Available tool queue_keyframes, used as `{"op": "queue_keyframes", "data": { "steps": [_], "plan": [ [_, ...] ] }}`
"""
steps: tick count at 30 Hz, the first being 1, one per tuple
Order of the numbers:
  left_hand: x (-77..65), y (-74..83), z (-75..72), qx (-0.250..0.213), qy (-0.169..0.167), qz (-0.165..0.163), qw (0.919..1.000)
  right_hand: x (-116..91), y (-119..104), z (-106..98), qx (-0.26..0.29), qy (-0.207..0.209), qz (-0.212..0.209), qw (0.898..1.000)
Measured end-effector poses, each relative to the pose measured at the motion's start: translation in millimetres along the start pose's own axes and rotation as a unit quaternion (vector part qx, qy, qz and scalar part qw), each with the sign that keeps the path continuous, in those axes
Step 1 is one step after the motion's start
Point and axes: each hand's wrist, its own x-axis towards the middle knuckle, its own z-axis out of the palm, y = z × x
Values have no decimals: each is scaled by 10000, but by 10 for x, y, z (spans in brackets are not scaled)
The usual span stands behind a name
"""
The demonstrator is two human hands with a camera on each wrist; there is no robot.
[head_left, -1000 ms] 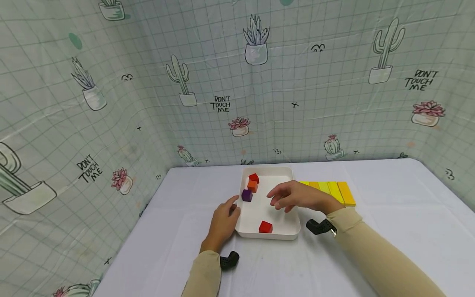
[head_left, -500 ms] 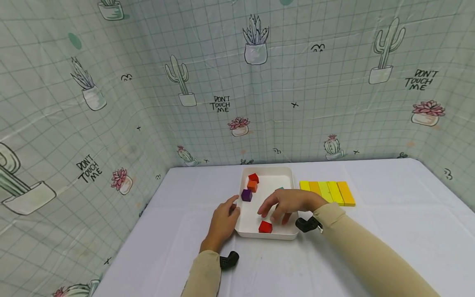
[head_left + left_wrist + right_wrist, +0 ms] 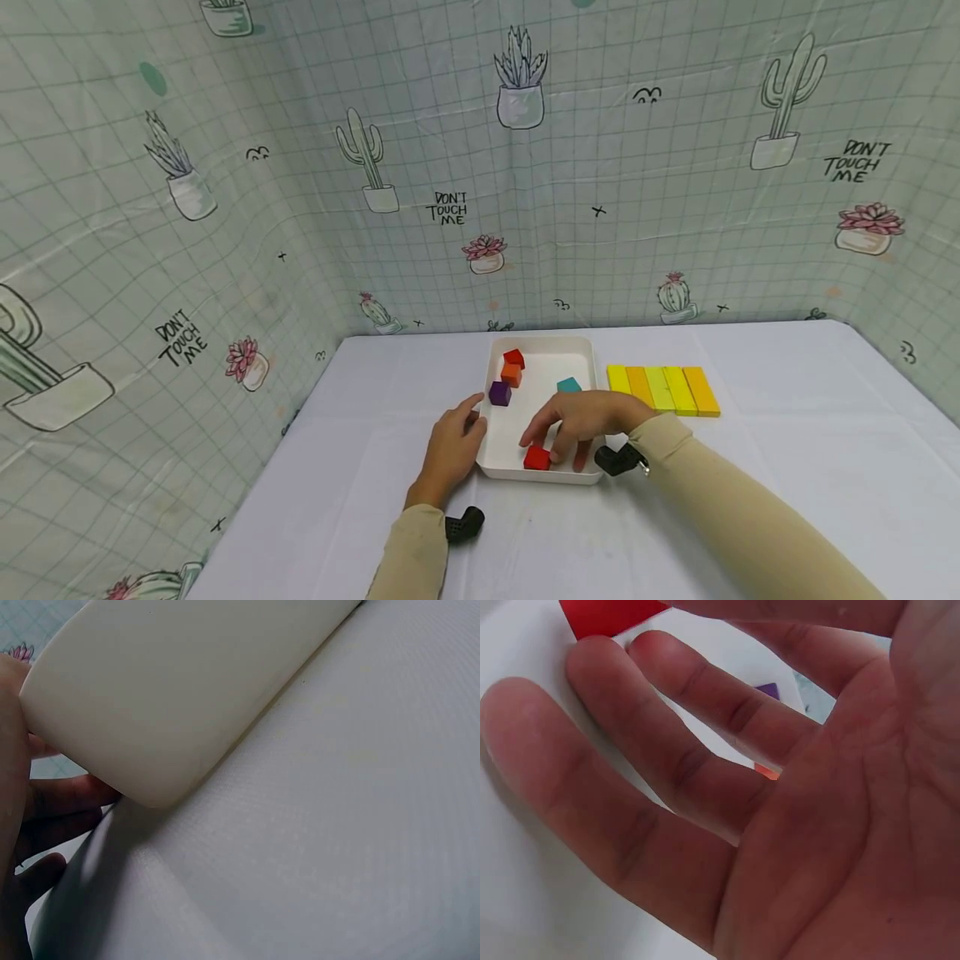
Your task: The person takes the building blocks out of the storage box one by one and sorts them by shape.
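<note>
My right hand (image 3: pixel 581 417) reaches down into a white tray (image 3: pixel 491 472). Its thumb and index fingertip straddle a red block (image 3: pixel 537 458) near the tray's front wall, pinching it at the sides. In the right wrist view the same red block (image 3: pixel 611 613) shows at the fingertips (image 3: pixel 600 656), while the other fingers extend loosely. My left hand (image 3: pixel 450 446) rests against the tray's left side, fingers relaxed. From the left wrist, some left fingers (image 3: pixel 67 795) appear beside the tray's corner (image 3: pixel 150 780).
Along the tray's left wall lie a purple block (image 3: pixel 500 393), an orange block (image 3: pixel 511 374) and another red block (image 3: pixel 514 358). A teal block (image 3: pixel 568 386) lies beyond my right hand. Several yellow and orange bars (image 3: pixel 663 390) stand side by side right of the tray.
My right hand has moved toward me and down, from over the tray's middle to the front red block. The teal block has come into sight. My left hand stays put.
</note>
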Motion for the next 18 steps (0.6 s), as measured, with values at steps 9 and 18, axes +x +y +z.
{"op": "queue_keyframes", "data": {
  "steps": [9,18],
  "plan": [
    [16,25,-3,34,-56,2,10000,28,0,29,-20,-19,72,10000],
    [-6,16,-8,12,-62,-15,10000,41,-15,65,-220,-4,-92,9997]
  ]
}}
